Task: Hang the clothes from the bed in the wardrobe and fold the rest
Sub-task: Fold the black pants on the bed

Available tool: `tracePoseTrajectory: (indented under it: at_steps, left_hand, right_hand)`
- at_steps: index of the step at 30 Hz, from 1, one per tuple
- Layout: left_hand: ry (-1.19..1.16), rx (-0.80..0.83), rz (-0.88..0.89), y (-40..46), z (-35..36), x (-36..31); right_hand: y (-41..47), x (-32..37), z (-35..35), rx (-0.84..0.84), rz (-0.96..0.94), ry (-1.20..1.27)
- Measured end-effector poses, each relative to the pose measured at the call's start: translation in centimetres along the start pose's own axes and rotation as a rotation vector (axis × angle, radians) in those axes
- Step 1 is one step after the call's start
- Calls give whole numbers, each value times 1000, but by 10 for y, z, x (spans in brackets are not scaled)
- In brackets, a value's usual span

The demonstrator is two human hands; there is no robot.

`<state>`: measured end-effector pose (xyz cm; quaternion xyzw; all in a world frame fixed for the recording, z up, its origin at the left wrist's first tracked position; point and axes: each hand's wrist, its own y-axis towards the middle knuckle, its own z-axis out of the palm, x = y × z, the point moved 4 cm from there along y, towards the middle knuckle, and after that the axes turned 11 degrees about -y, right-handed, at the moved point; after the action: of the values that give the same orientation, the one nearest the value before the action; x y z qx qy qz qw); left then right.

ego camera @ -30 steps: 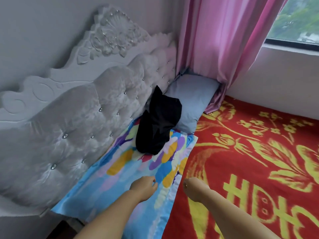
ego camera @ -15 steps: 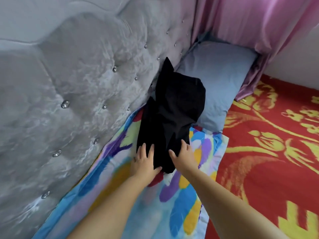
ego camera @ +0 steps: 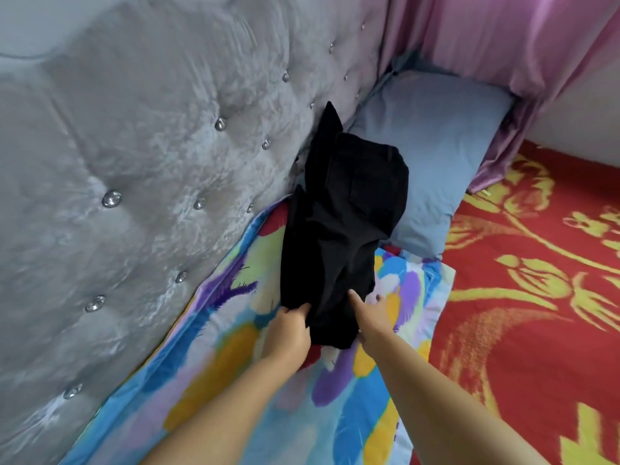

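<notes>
- Your way left is blocked by the grey tufted velvet headboard [ego camera: 141, 182].
- To your right, the red-and-yellow patterned blanket [ego camera: 523, 297] lies flat and open.
- Beyond, the pale blue pillow [ego camera: 446, 152] and pink curtain [ego camera: 503, 38] close the corner.

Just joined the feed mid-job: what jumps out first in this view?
A black garment lies heaped against the grey tufted headboard, draped over a colourful pillow and a blue pillow. The left hand grips its near edge and the right hand holds it alongside. A red and yellow blanket covers the bed at right.
</notes>
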<state>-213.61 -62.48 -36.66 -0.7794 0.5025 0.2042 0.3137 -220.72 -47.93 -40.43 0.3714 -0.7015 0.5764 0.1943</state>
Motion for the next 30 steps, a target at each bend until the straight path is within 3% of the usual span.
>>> tracePoseTrajectory:
  at_steps: [3, 7, 12, 22, 30]
  left_hand:
    - [-99, 44, -5, -31, 7, -31]
    - [-236, 69, -162, -63, 21, -49]
    - [-314, 240, -283, -139, 64, -79]
    - [-432, 361, -354, -334, 138, -163]
    - [-535, 684, -293, -438, 208, -224]
  right_hand:
    - [-18, -8, -18, 156, 117, 79]
    - [-47, -15, -59, 84, 56, -94]
    - [-97, -43, -129, 68, -2, -378]
    - [-244, -132, -292, 92, -116, -626]
    - [-327, -241, -420, 62, 71, -652]
